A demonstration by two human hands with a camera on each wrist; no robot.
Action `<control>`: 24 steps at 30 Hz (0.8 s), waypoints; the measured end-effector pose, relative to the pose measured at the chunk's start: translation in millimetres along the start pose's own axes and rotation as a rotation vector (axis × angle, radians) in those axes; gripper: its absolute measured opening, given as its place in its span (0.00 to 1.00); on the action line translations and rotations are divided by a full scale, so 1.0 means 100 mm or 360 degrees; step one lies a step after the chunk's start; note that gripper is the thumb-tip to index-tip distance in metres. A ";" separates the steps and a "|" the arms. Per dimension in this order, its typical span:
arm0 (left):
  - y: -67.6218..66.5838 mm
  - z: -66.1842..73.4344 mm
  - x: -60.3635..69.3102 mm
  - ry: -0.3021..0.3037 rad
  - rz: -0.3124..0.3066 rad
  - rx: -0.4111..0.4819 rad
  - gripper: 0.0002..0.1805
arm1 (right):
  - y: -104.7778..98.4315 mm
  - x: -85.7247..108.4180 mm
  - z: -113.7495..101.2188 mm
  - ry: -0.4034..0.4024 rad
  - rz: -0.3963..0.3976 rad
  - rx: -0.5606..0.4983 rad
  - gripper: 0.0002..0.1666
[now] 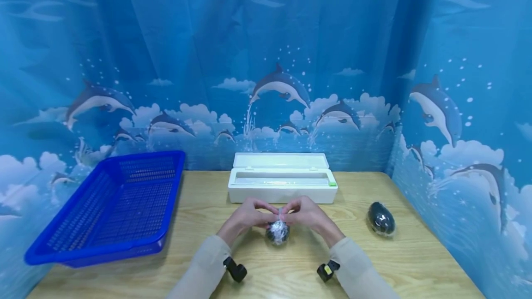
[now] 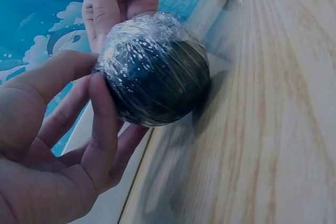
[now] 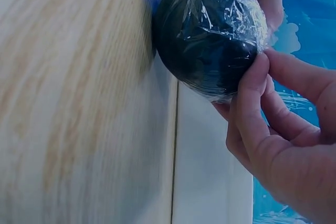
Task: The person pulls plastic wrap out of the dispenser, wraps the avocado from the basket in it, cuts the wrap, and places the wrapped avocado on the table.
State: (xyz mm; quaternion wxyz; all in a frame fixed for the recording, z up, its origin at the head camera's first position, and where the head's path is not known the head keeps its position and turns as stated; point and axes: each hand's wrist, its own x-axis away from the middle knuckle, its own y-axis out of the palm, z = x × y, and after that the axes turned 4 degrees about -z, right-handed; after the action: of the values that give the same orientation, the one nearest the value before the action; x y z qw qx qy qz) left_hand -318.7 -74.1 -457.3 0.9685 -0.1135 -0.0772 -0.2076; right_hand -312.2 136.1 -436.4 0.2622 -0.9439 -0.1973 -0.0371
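Note:
A dark, rounded object (image 1: 277,233) wrapped in clear cling film stands on the table at the middle; its kind is hard to tell under the film. My left hand (image 1: 249,216) pinches the gathered cling film (image 2: 134,32) at its top between thumb and forefinger, as the left wrist view shows. From the other side my right hand (image 1: 305,213) pinches the same film, fingertips close to the left ones. In the right wrist view, the wrapped dark object (image 3: 202,40) shows smooth and shiny, with crumpled film near the fingers.
Just behind the hands stands a white cling film dispenser (image 1: 282,195), its lid raised. A blue plastic basket (image 1: 166,225) is on the left. Another dark, oval object (image 1: 381,219) in film lies at the right. A dolphin-print curtain (image 1: 266,36) hangs around the table.

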 end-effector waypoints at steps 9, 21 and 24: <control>-0.04 -0.04 0.00 0.0014 -0.0075 -0.0038 0.14 | -0.10 0.01 0.06 -0.0093 -0.0227 -0.0262 0.11; 0.00 0.00 0.02 -0.0028 0.0029 -0.0023 0.13 | -0.02 -0.05 0.11 -0.0107 -0.0143 -0.0243 0.12; -0.01 0.02 0.02 -0.0031 0.0020 -0.0027 0.13 | 0.00 -0.05 0.10 -0.0112 -0.0124 -0.0259 0.11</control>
State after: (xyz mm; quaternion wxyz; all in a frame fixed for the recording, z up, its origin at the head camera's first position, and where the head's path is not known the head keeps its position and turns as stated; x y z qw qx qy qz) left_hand -317.4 -75.8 -454.6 0.9681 -0.1242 -0.0840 -0.2009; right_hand -317.0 139.4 -445.4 0.1760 -0.9544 -0.2393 -0.0301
